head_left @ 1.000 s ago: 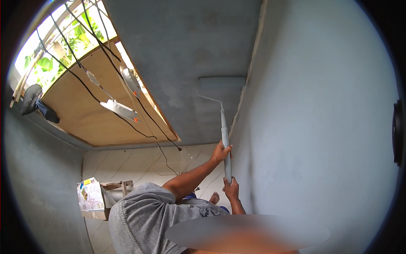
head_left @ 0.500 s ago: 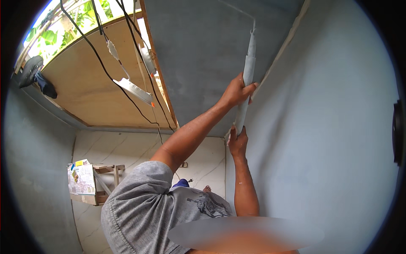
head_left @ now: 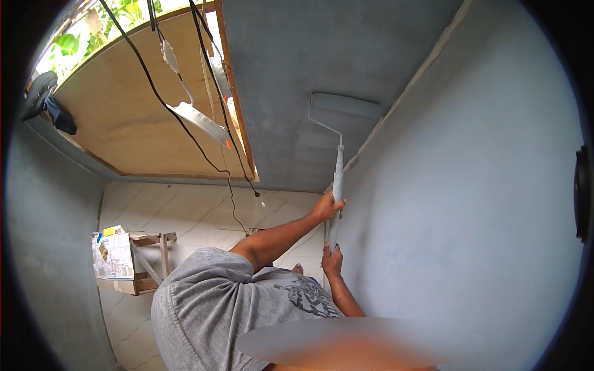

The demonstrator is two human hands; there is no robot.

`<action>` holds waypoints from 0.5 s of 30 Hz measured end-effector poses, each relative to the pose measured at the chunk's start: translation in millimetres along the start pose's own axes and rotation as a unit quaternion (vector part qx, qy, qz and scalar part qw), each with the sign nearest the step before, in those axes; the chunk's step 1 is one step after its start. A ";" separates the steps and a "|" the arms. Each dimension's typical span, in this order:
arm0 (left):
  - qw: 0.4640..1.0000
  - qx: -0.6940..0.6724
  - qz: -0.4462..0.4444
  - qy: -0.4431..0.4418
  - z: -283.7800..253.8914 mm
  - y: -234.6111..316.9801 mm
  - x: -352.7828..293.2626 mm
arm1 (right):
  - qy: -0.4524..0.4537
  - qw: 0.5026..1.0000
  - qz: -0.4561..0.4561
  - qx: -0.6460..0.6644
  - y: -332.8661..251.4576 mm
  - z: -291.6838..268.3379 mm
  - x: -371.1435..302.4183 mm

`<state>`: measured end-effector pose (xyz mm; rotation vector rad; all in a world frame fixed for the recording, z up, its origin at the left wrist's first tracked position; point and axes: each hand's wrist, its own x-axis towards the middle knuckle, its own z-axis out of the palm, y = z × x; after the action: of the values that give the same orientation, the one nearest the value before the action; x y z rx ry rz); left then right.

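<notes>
A long-handled paint roller (head_left: 336, 185) is in both my hands, its grey, paint-coated handle slanting slightly to the right going up. My left hand (head_left: 329, 206) grips the upper part of the handle. Lower down, my right hand (head_left: 332, 260) is closed round the handle's end. The bent wire frame leads up to the roller sleeve (head_left: 346, 104), which lies across the dark grey painted surface (head_left: 297, 62), its right end near the pale seam along the light blue-grey wall (head_left: 470, 185). Whether the sleeve presses on the surface I cannot tell.
Black cables (head_left: 145, 80) hang at the upper left with a round white light fitting (head_left: 201, 123). Behind them is a plywood panel (head_left: 136, 105). A wooden stool (head_left: 145, 281) bearing printed paper (head_left: 114, 255) stands on the marbled floor (head_left: 179, 207) at the left.
Both hands have moved down and slightly left with the paint roller. Its sleeve, out of view before, now shows against the dark grey surface.
</notes>
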<state>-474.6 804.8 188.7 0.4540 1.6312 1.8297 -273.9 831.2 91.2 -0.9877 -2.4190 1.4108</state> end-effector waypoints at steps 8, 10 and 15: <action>0.986 0.108 0.125 0.022 -4.0 146.2 33.7 | 0.099 0.977 -0.189 0.019 -111.3 -32.2 75.3; 0.986 0.086 0.142 0.009 -3.7 197.2 39.7 | 0.083 0.978 -0.185 0.039 -132.4 -37.2 100.5; 0.989 0.075 0.131 0.008 -7.8 176.4 48.6 | 0.026 0.987 -0.116 0.104 -140.4 -35.4 101.3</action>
<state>-555.9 826.0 351.5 0.7519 1.7994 1.9061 -399.5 872.5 208.5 -0.6631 -2.2082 1.4950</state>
